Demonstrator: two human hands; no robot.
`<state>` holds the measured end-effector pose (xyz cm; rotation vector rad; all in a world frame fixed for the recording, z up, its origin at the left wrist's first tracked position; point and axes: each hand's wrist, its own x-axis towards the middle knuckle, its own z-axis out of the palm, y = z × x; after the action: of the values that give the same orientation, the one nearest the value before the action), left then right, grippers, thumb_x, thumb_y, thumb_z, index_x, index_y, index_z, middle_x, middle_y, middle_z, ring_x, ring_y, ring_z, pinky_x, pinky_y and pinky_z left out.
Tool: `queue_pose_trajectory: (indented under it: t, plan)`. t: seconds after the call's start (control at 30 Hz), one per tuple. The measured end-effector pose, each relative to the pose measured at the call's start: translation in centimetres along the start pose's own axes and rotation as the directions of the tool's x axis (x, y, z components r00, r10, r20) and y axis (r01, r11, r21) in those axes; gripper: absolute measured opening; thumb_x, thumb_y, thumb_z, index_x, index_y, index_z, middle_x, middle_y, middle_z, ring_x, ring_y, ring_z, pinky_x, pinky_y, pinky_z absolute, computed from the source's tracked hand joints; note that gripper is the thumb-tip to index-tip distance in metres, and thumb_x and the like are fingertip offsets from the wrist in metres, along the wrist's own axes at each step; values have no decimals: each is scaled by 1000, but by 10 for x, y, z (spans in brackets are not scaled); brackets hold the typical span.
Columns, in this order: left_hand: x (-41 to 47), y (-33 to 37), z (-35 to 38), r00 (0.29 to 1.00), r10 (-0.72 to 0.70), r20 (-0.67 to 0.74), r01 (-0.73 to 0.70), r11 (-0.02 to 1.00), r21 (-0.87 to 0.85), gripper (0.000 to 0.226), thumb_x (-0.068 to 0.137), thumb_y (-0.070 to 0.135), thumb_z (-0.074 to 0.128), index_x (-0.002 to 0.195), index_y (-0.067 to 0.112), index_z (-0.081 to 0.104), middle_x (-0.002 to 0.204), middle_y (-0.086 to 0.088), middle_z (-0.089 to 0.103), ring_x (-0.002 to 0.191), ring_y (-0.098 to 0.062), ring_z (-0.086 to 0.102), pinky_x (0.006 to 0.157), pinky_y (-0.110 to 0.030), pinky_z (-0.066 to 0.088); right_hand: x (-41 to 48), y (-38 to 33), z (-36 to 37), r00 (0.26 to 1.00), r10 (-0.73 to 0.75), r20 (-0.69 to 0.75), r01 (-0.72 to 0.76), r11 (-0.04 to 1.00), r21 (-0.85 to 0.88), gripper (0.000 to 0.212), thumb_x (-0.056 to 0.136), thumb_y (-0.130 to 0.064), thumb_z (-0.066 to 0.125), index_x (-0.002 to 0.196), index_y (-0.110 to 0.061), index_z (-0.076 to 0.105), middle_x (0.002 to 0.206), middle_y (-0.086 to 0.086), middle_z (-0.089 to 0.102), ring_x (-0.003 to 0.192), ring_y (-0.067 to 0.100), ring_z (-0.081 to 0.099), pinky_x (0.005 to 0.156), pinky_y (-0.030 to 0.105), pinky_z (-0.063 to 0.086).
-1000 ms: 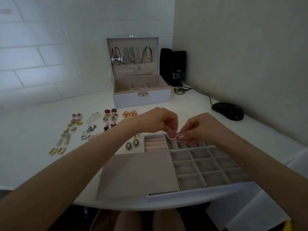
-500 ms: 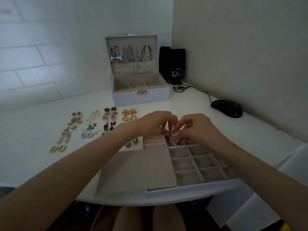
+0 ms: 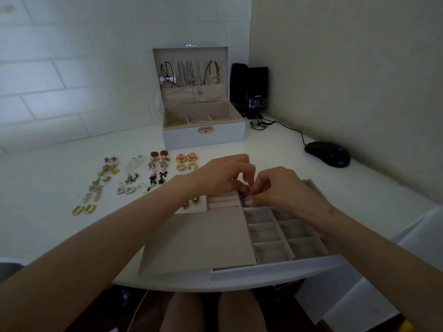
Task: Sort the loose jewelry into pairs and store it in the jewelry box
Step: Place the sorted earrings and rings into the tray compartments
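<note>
Left hand (image 3: 225, 176) and right hand (image 3: 280, 188) have sunk lower, fingers pinching a pink earring (image 3: 248, 200) just over the 12 o'clock cells of the tray (image 3: 275, 268), so stowing looks close; other pairs (image 3: 191, 157) wait at 10 o'clock.

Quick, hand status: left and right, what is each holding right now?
Left hand: fingertips pinch the small pink earring over the tray.
Right hand: pinches the same earring from the other side.

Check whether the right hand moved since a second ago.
Yes, slightly: the right hand, pinching a pink jewelry piece, has lowered toward the tray's back compartments beside the ring rolls.
</note>
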<state>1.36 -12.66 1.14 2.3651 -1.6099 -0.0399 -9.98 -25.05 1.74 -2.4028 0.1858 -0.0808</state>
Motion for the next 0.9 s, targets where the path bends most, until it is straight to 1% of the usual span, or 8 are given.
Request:
queue_pose_trajectory:
  t: [0.13,0.23,0.33,0.43,0.5,0.6,0.7,0.9]
  plan:
    - [2,1,0,999,35,-4,-35,996,77,10,85,16,62,94,13,61,102,-1,52,83,-8,44,75,-33,44,0,4,6,999,-23,-48,22,1000,-9,15,73,-14,78,67,-18,64,67,-14,58,64,-4,52,61,12,39]
    - [1,-1,0,1000,27,11,-27,998,52,9,85,18,62,94,14,61,100,0,53,83,-10,47,76,-32,44,-1,4,9,997,-57,-50,53,996,-76,9,75,-14,75,71,-14,67,68,-13,58,65,-3,52,63,15,41]
    - [-5,-3,-7,1000,-7,-15,6,1000,-26,19,85,22,64,104,20,61,97,8,54,80,-13,54,74,-29,45,1,-1,2,997,-74,-31,70,990,-126,13,74,-23,77,81,-14,70,74,-10,59,72,1,54,68,18,41]
    - [-14,-15,-19,969,-162,-184,156,987,-46,25,86,27,63,110,23,59,93,14,56,76,-9,54,79,-30,49,14,-13,-8,991,-102,-90,89,987,-133,18,76,-31,74,87,-18,69,75,-11,57,71,4,53,66,22,41]
    - [-21,-33,-29,884,-355,-303,366,930,-23,20,89,27,60,107,21,60,99,8,61,81,-8,53,79,-29,47,31,-22,-11,984,-125,-130,113,989,-98,18,77,-33,74,85,-18,69,72,-9,59,71,7,56,68,26,45]
    - [-35,-66,-41,755,-550,-357,587,809,-3,17,89,25,59,103,18,61,106,1,64,92,-15,58,81,-31,46,66,-34,-5,984,-149,-98,140,986,-93,18,78,-30,74,87,-14,71,77,-5,64,77,12,61,74,31,51]
    - [-45,-91,-44,709,-628,-321,672,740,36,17,87,24,61,102,17,62,107,-3,65,101,-21,58,85,-35,46,103,-46,10,981,-195,-14,192,975,-115,20,81,-26,72,95,-12,70,90,-1,63,81,13,60,77,28,50]
    - [-35,-119,-33,716,-652,-250,684,727,63,30,82,38,67,105,19,65,110,-4,66,108,-24,53,91,-38,46,159,-65,50,965,-211,153,238,954,-184,35,86,-18,67,118,-8,63,121,6,63,109,17,58,85,20,42]
